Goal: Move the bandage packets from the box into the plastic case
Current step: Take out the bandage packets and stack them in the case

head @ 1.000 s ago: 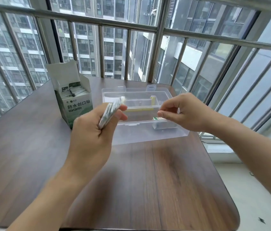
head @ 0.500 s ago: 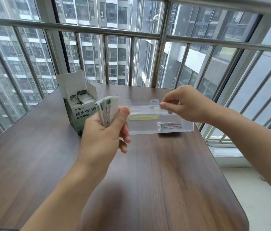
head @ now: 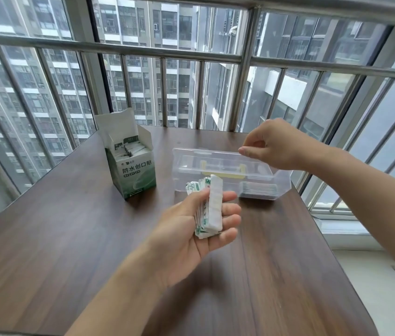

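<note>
Head view, left hand gripping bandage packets, right hand curled

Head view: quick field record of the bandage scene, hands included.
left hand: holds a fanned stack of bandage packets above the table
right hand: fingers curled, fingertips at the plastic case's upper rim; whether it holds anything cannot be told
plastic case: clear, on the table, a small stack of packets inside at its right end
box: open, flaps up, left of the case, packets inside
table: dark wood
</note>
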A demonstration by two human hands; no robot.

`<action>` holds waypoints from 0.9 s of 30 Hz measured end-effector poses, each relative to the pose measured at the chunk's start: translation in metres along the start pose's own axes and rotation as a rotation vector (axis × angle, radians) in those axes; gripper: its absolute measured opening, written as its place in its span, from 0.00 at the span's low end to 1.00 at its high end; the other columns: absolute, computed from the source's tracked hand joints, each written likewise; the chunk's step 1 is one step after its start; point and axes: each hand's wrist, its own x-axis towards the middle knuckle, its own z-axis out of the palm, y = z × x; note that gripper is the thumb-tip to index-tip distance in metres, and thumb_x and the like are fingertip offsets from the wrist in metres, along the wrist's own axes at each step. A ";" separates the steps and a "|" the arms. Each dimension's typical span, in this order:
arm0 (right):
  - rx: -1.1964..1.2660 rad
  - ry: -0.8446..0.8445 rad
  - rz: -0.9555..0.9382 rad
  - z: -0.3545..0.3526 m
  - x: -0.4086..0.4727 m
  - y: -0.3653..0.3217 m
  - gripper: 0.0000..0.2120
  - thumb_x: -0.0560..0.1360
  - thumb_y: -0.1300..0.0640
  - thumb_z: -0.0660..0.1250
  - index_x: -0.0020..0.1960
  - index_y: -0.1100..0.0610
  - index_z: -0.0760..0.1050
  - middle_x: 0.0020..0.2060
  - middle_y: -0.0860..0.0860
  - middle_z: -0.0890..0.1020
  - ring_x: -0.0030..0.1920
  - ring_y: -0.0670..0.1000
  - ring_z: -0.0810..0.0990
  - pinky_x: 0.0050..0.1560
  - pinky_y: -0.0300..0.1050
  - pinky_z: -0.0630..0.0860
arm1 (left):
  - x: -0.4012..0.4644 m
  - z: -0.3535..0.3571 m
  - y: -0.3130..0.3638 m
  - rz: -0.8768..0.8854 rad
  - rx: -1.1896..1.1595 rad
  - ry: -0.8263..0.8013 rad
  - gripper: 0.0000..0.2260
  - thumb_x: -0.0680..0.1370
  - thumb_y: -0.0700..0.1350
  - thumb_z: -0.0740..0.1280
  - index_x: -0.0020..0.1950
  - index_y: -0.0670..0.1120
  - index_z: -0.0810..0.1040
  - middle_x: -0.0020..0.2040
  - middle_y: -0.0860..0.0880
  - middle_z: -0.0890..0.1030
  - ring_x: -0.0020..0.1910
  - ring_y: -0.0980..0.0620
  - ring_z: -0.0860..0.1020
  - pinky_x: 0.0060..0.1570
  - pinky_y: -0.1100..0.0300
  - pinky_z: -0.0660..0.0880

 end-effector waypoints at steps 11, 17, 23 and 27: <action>0.172 0.156 -0.058 -0.013 -0.026 -0.031 0.17 0.73 0.43 0.73 0.54 0.54 0.83 0.47 0.45 0.84 0.44 0.43 0.82 0.42 0.32 0.77 | 0.011 -0.005 -0.008 0.110 -0.051 0.039 0.19 0.83 0.50 0.59 0.62 0.37 0.79 0.37 0.46 0.76 0.30 0.55 0.71 0.26 0.65 0.71; 0.481 -0.012 0.022 0.049 -0.068 -0.070 0.34 0.63 0.51 0.83 0.67 0.51 0.77 0.50 0.41 0.82 0.46 0.41 0.81 0.48 0.39 0.80 | 0.014 -0.008 -0.012 0.213 0.021 0.020 0.13 0.83 0.43 0.59 0.61 0.39 0.79 0.47 0.43 0.83 0.43 0.50 0.83 0.44 0.56 0.82; 1.184 0.151 0.159 0.075 -0.078 -0.078 0.14 0.70 0.70 0.76 0.54 0.61 0.83 0.45 0.60 0.86 0.41 0.54 0.85 0.42 0.47 0.84 | 0.007 -0.015 -0.010 0.241 0.079 -0.048 0.13 0.83 0.39 0.58 0.65 0.38 0.77 0.60 0.39 0.83 0.60 0.43 0.81 0.57 0.49 0.80; 1.283 0.360 0.312 0.083 -0.081 -0.087 0.04 0.74 0.69 0.72 0.48 0.66 0.84 0.39 0.60 0.87 0.36 0.57 0.85 0.39 0.48 0.83 | 0.009 -0.016 -0.011 0.262 0.085 0.048 0.11 0.82 0.39 0.62 0.62 0.39 0.79 0.56 0.40 0.84 0.56 0.44 0.83 0.52 0.53 0.82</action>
